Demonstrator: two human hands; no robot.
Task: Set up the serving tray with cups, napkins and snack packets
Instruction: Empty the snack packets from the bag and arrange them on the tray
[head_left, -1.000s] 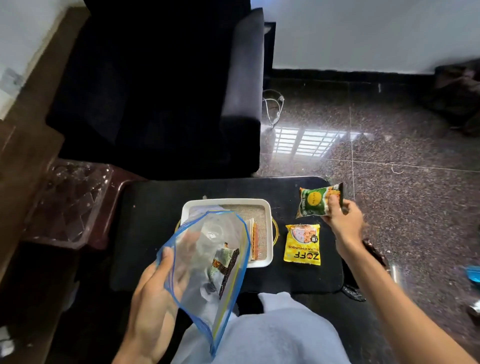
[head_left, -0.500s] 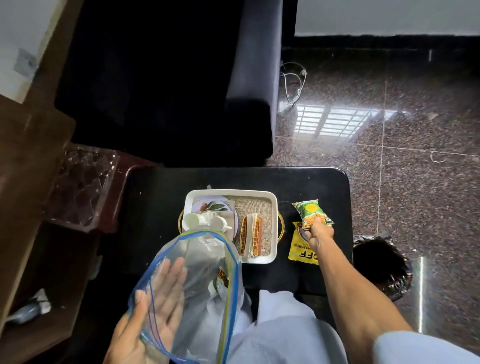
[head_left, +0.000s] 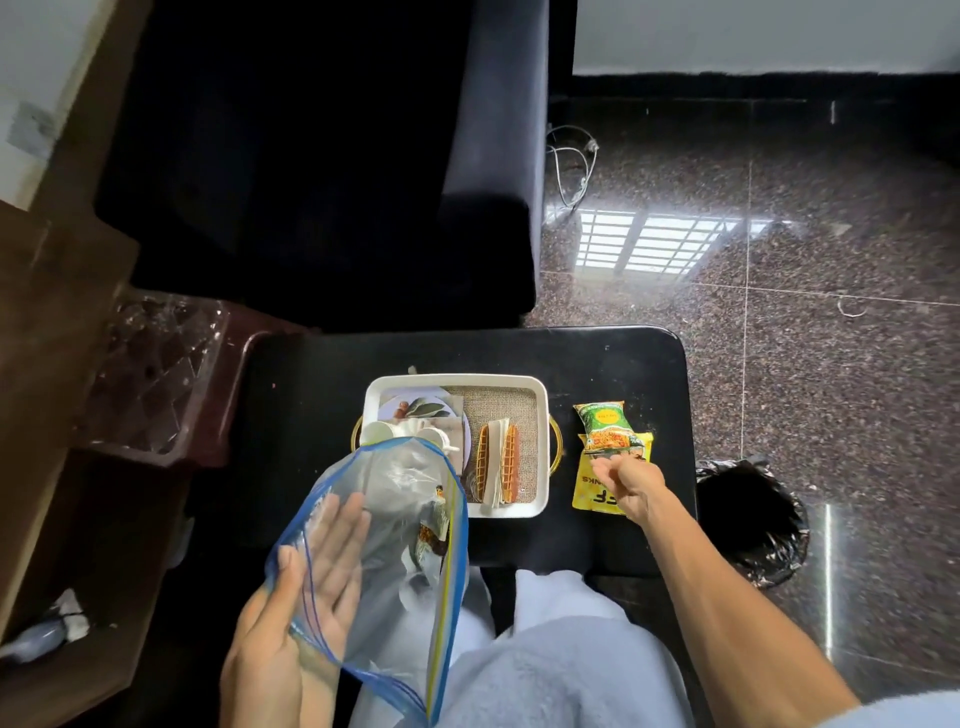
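Note:
A white serving tray (head_left: 543, 415) with a burlap liner stands on the black table (head_left: 311, 415). It holds white cups (head_left: 376, 432), leaf-print napkins (head_left: 421, 408) and two orange woven pieces (head_left: 509, 462). To the right of the tray a green snack packet (head_left: 605, 426) lies across a yellow snack packet (head_left: 589, 493). My right hand (head_left: 631, 483) hovers over the yellow packet, fingers loose, fingertips at the green packet's near edge. My left hand (head_left: 306, 582) holds a clear blue-rimmed zip bag (head_left: 395, 499) by its wall, thumb against straight fingers. Another packet (head_left: 431, 532) shows inside the bag.
A dark armchair (head_left: 322, 156) stands behind the table. A clear plastic container (head_left: 150, 374) sits on a brown stool at the left. A black bin bag (head_left: 753, 514) stands on the granite floor right of the table. A white cable (head_left: 571, 161) lies by the armchair.
My right hand lowered the green packet onto the yellow one and eased its grip. My left hand brought the zip bag lower, uncovering the cups and napkins in the tray.

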